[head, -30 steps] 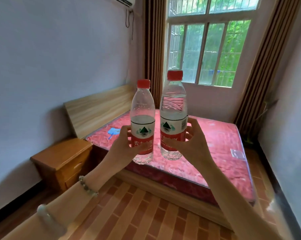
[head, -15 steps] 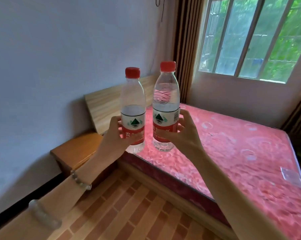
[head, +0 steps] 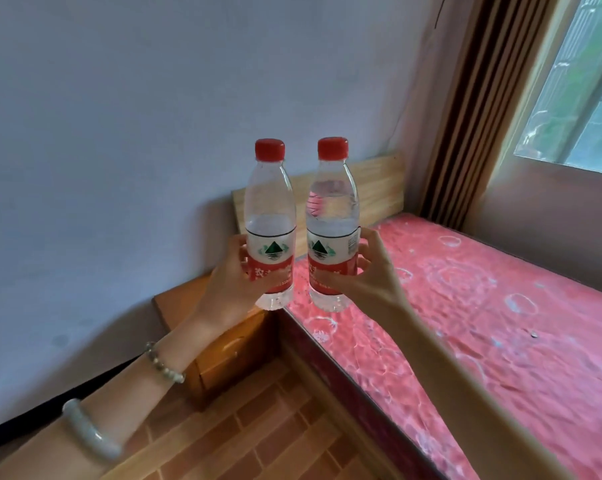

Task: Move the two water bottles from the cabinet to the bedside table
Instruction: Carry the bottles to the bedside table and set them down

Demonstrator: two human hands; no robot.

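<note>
Midway, both bottles upright in the air, left grip [head: 235,289] clamped on left bottle [head: 270,233], right grip [head: 368,282] on right bottle [head: 331,230], bench [head: 181,301] below-left, set-down left.

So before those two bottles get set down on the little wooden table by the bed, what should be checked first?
1. Left hand grips the left bottle: ok.
2. Right hand grips the right bottle: ok.
3. Both bottles upright, red caps on: ok.
4. Bottles apart from each other: ok, a narrow gap shows.
5. Bedside table top free for both: cannot tell, the left hand and bottle hide most of it.
6. Bottles over the table: not ok, the right one appears to hang over the bed.
</note>
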